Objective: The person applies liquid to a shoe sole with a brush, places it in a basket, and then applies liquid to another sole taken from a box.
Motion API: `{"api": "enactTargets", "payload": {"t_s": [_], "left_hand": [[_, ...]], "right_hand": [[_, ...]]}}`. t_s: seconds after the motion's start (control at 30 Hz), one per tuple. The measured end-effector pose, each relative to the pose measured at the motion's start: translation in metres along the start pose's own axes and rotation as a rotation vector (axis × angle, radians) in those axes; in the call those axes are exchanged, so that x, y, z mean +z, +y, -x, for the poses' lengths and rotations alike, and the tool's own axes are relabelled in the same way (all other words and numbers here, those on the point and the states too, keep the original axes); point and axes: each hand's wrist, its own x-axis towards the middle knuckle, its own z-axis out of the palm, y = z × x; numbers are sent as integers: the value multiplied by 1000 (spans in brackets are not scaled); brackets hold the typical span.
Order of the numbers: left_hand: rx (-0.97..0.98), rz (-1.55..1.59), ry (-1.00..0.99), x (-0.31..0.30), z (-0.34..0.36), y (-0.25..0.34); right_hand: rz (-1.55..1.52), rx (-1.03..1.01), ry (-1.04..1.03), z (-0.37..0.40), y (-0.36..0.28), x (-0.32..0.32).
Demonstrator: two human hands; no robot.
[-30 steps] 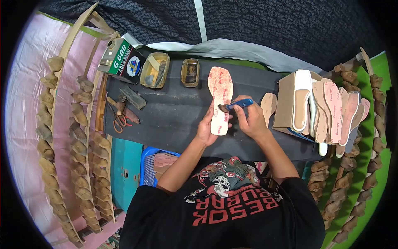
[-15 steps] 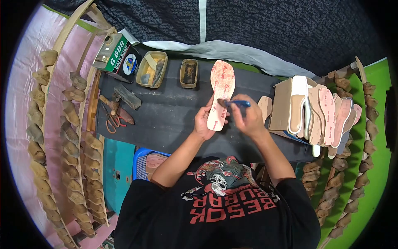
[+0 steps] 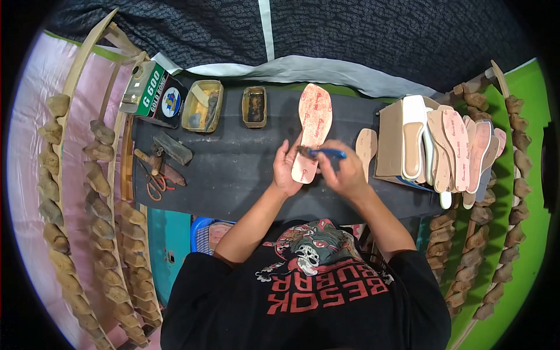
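My left hand [image 3: 286,170] grips a pinkish shoe insole [image 3: 315,114] with red print by its narrow lower part, wide end pointing away from me. In my right hand [image 3: 348,173] is a brush [image 3: 332,153] with a blue handle. Its dark bristles touch the insole's face a little above the narrow end. Part of the insole's right edge is hidden behind my right fingers. Just beyond that hand, another insole [image 3: 366,144] lies on the dark table.
Right, a cardboard box [image 3: 389,140] bears several insoles [image 3: 452,149]. Left are a glue can [image 3: 146,93], a tray [image 3: 187,116], a smaller dark-stained tray [image 3: 255,121], a sharpening stone [image 3: 173,147], scissors [image 3: 156,185] and a hammer [image 3: 155,163]. Racks of wooden shoe lasts [image 3: 99,178] flank both sides.
The brush has moved down the insole toward its narrow end, with my right hand slightly lower. The camera view has shifted a little, so the table items appear displaced.
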Motion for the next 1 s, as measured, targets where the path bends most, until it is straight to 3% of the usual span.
{"api": "enactTargets", "payload": {"t_s": [0.13, 0.23, 0.33, 0.43, 0.5, 0.6, 0.7, 0.93, 1.0], "left_hand": [[4, -56, -57, 1, -5, 0], [-91, -81, -280, -18, -8, -1], [-47, -122, -168, -2, -7, -3], [-22, -23, 35, 0, -11, -4], [42, -28, -68, -4, -11, -2], [49, -30, -53, -6, -12, -2], [37, -199, -138, -9, -11, -3], [98, -43, 46, 7, -16, -11], [80, -110, -26, 2, -13, -9]], "right_hand": [[-65, 45, -33, 9, -4, -1], [14, 41, 47, 5, 6, -7], [16, 41, 59, 5, 7, -7], [-85, 21, -68, 14, -10, -6], [-104, 47, -64, 15, -19, -7], [-44, 57, -35, 15, -12, -16], [51, 99, 61, 11, -1, -23], [-19, 122, -120, 20, -16, -28], [-13, 97, -81, 20, -12, -28]]}}
